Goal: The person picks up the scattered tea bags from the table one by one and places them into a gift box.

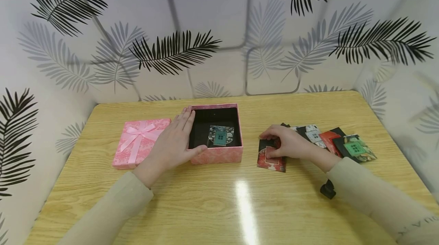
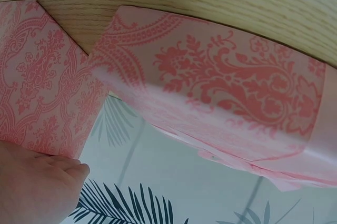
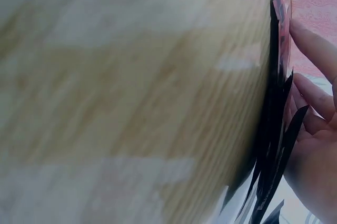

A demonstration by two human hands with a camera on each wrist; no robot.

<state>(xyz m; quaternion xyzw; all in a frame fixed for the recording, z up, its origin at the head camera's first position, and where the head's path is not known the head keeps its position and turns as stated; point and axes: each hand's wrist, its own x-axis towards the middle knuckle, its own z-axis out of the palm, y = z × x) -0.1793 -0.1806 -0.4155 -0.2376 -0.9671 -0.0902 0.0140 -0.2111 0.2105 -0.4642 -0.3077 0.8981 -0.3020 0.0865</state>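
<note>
Left hand (image 1: 176, 134): fingers straight along the left side and rim of the pink box (image 1: 216, 156), thumb stretched out to its front edge; I am pressing rather than clutching, probably to keep the box from sliding.
Right hand (image 1: 293, 142): fingers bent, thumb and fingertips gripping the red packet (image 1: 270, 163) toward its far part; such a hold seems suited to something thin that lies nearly flat. How far my fingertips reach beneath it, I cannot tell.
Red packet: under my right fingertips, just beyond the box's right wall and well apart from my left hand, at the near end of the loose ones.
Pink box: upright and uncovered between my hands, I suppose so that either can reach into it.
Teal-labelled packet (image 1: 220, 136): lying inside on the dark bottom, face up, toward the front right.
Lid (image 1: 128, 155): bow upward, just left of the box, on my left hand's side; it seems set there to leave the opening free.
Loose packets (image 1: 356, 148): overlapping in an uneven row to the right, some behind my right wrist, likely kept on that side for easy reach.
</note>
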